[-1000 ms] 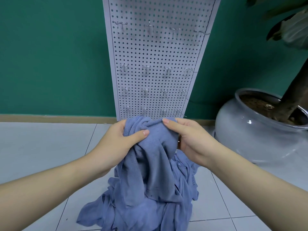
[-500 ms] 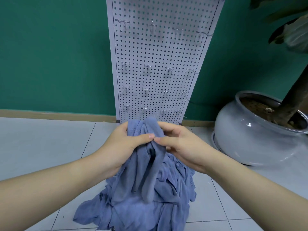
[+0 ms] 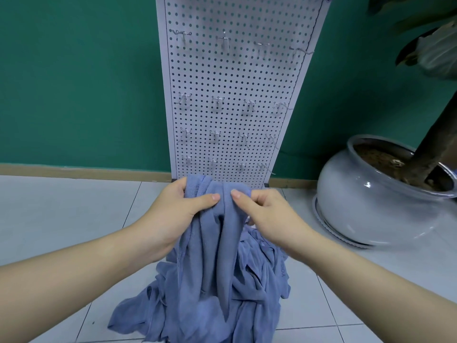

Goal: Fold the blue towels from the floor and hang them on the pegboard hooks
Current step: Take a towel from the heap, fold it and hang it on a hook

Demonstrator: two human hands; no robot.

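A blue towel (image 3: 217, 243) hangs bunched from both my hands, lifted off a heap of blue towels (image 3: 257, 293) on the tiled floor. My left hand (image 3: 180, 209) grips its top edge, thumb across the front. Close beside it, my right hand (image 3: 262, 211) pinches the same edge with curled fingers. Straight ahead a white pegboard (image 3: 235, 78) leans on the green wall. Its several metal hooks (image 3: 217, 101) carry nothing. The towel's lower end merges into the heap.
A large pale grey plant pot (image 3: 366, 201) with soil and a dark trunk stands on the floor at the right, close to the heap. A wooden skirting board (image 3: 81, 170) runs along the wall's foot. Bare light tiles (image 3: 61, 214) spread to the left.
My right hand has shifted from lying over the towel's top to pinching its edge beside my left thumb. The towel now hangs in narrower folds; the view sits slightly lower.
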